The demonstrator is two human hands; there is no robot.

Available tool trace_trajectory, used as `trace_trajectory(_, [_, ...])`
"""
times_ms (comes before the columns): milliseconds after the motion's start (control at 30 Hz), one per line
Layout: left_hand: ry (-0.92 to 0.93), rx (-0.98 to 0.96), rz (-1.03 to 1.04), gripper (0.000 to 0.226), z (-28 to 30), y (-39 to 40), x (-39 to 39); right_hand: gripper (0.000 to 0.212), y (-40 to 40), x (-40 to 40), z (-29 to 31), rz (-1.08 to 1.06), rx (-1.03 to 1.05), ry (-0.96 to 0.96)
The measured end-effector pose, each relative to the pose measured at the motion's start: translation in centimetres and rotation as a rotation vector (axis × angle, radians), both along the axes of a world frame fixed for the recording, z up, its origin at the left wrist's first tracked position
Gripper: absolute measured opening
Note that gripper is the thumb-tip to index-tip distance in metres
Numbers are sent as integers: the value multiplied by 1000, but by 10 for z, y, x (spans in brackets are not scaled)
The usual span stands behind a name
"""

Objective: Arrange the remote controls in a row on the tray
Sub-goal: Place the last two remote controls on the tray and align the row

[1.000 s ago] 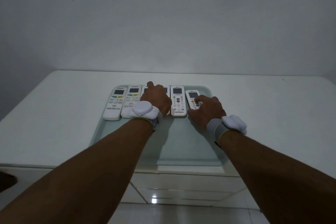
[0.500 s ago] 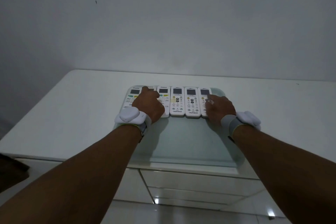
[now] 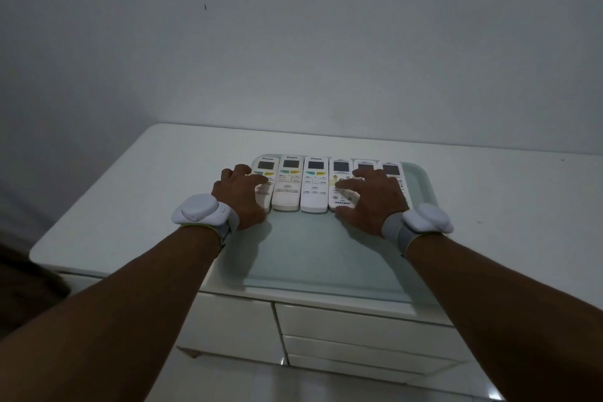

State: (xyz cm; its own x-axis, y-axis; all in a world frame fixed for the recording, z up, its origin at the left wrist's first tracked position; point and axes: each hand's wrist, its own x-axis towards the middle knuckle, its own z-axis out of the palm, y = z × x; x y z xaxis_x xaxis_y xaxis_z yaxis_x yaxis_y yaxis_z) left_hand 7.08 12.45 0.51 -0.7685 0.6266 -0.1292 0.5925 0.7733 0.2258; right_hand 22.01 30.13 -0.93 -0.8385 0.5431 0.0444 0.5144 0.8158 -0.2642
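Several white remote controls (image 3: pixel 315 184) lie side by side in a row across the far part of a pale green tray (image 3: pixel 313 258). My left hand (image 3: pixel 241 196) rests with spread fingers on the leftmost remote (image 3: pixel 266 170), at the tray's left edge. My right hand (image 3: pixel 372 199) lies flat with fingers apart over the lower halves of the three right-hand remotes; the rightmost remote (image 3: pixel 391 170) shows only its display end. Neither hand grips anything. Both wrists carry a white device on a grey band.
The tray sits on a white cabinet top (image 3: pixel 146 206) with drawers (image 3: pixel 359 326) below its front edge. A plain wall (image 3: pixel 293 42) rises behind. The near half of the tray holds nothing.
My left hand slid left from the second and third remotes to the leftmost one. My right hand moved left and spread over the right three remotes. The camera view shifted.
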Motion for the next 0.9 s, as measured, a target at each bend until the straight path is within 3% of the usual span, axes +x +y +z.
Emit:
trace_trajectory(200, [-18, 50, -29, 63, -12, -4, -7, 43, -5, -4, -4, 6, 19, -33])
trace_trajectory(400, [-54, 112, -36, 70, -14, -8, -12, 54, -19, -13, -3, 26, -7, 13])
trace_trajectory(900, [-60, 161, -26, 70, -14, -6, -14, 53, -34, -29, -7, 43, 32, 14])
